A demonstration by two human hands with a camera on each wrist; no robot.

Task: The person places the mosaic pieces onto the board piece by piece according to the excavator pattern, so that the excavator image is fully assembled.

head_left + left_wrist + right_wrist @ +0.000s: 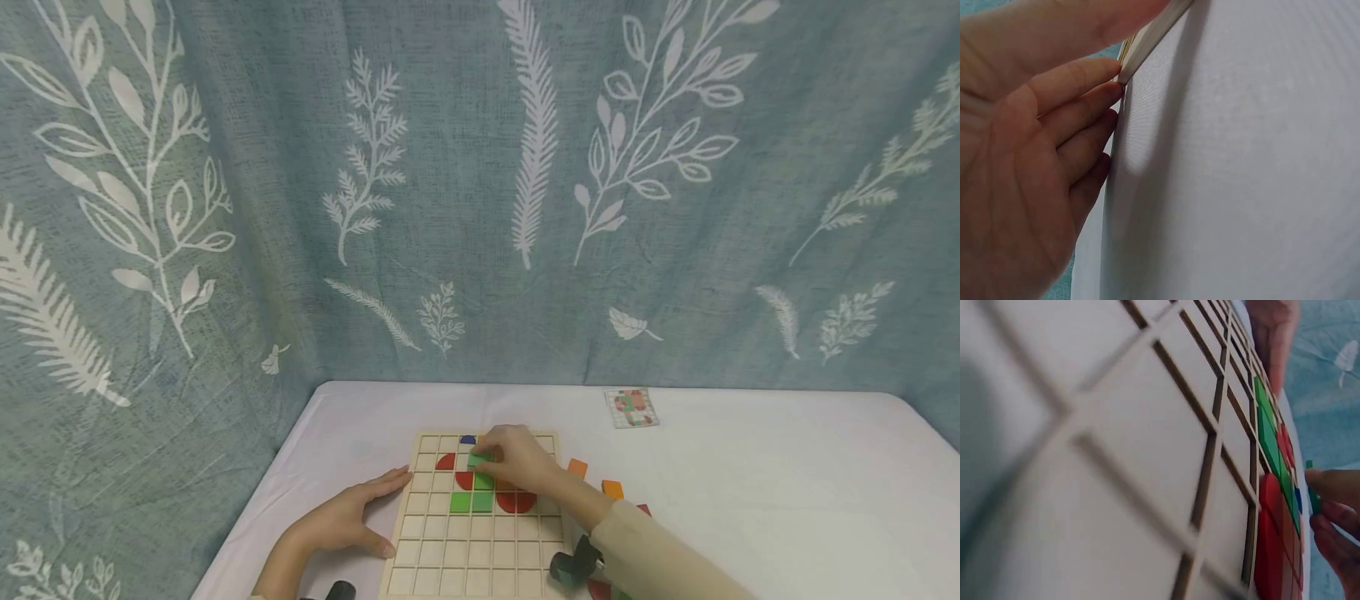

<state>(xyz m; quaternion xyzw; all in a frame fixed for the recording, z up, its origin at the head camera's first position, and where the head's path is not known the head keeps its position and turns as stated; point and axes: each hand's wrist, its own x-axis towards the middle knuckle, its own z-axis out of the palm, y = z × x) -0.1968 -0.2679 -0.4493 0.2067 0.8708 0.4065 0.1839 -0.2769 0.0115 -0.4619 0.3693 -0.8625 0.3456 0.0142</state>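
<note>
A wooden grid board (450,554) lies on the white table, with colored tiles in several of its upper squares. My right hand (517,458) is over the upper part of the board. Between thumb and fingers it pinches a small green tile (1314,495), seen edge-on in the right wrist view. Below that hand sit more green tiles (461,502) and red rounded tiles (516,502). A red quarter-round tile (446,462) and a blue tile (468,439) lie farther up. Fingers extended, my left hand (337,518) touches the board's left edge (1147,50).
Orange tiles (612,489) lie loose right of the board, with red and green ones partly hidden by the right sleeve (660,550). A small pattern card (632,408) rests at the table's back. Behind the table hangs a leaf-patterned curtain (465,208).
</note>
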